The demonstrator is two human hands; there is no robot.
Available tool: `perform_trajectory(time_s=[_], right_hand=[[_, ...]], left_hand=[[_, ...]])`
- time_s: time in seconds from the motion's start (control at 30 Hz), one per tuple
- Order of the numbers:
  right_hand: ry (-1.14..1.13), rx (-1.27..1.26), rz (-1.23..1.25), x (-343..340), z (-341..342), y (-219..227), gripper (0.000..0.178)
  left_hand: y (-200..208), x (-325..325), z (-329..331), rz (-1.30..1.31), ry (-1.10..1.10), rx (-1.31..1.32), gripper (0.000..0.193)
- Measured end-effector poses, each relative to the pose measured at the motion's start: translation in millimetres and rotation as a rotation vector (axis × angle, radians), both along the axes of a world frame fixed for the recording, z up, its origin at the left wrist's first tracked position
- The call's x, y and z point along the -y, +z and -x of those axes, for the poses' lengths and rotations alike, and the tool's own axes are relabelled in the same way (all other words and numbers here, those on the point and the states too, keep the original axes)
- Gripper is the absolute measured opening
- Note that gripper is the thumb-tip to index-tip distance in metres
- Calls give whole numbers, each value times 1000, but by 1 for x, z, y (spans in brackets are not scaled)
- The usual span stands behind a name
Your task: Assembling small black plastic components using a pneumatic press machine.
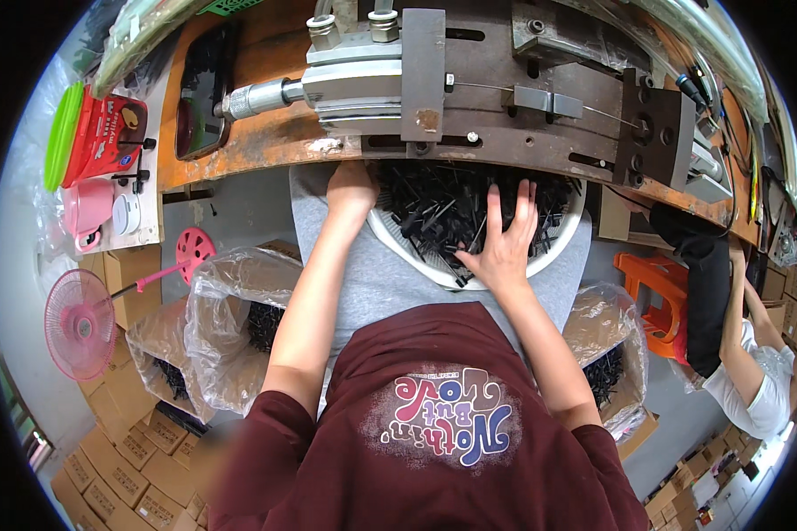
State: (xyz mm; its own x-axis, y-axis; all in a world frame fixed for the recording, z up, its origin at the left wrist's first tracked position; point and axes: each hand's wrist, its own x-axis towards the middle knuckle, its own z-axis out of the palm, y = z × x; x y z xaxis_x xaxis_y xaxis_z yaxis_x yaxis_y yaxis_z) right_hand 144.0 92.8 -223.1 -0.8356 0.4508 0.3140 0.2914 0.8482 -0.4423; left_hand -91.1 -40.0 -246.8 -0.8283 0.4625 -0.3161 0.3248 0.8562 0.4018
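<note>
A round white basin [400, 255] rests on my lap, partly under the bench edge. It holds a heap of small black parts [427, 208], several with thin pale pins or rods among them. My right hand [505, 250] lies over the heap at the basin's right, its fingers stretched apart and touching the parts. At the basin's left rim is my left hand [352, 190], its fingers hidden beneath the bench edge and against the basin. Above the basin, a metal fixture [363, 88] with a cylinder and a dark plate is mounted on the bench.
A phone [205, 93] lies on the wooden bench [283, 142]. Plastic-lined boxes of black parts [261, 323] flank my legs. To the left stand a pink fan [81, 324] and a pink cup [88, 211]. An orange stool [653, 292] and another person [757, 376] are at right.
</note>
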Motion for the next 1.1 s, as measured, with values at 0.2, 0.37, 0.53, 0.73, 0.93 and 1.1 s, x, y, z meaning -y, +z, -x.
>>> perform_trajectory(time_s=[0.2,0.37,0.53,0.73,0.93,1.1], right_hand=[[-76,8,-125,2,34,-7,103],[-116,161,-121,3,39,8,103],[-76,305,13,3,18,56,113],[232,233,126,0,-22,111,104],[379,-190,-15,-29,-1,198,45],[302,-562,-232,-92,67,276,20]], left_hand=[[-3,15,1,-2,-161,-49,61],[-8,18,-1,-92,-140,-81,64],[-6,18,-2,-125,-89,5,65],[-2,36,-23,-415,-44,-132,66],[32,38,-58,-476,-49,-297,67],[70,50,-84,-586,-117,-350,61]])
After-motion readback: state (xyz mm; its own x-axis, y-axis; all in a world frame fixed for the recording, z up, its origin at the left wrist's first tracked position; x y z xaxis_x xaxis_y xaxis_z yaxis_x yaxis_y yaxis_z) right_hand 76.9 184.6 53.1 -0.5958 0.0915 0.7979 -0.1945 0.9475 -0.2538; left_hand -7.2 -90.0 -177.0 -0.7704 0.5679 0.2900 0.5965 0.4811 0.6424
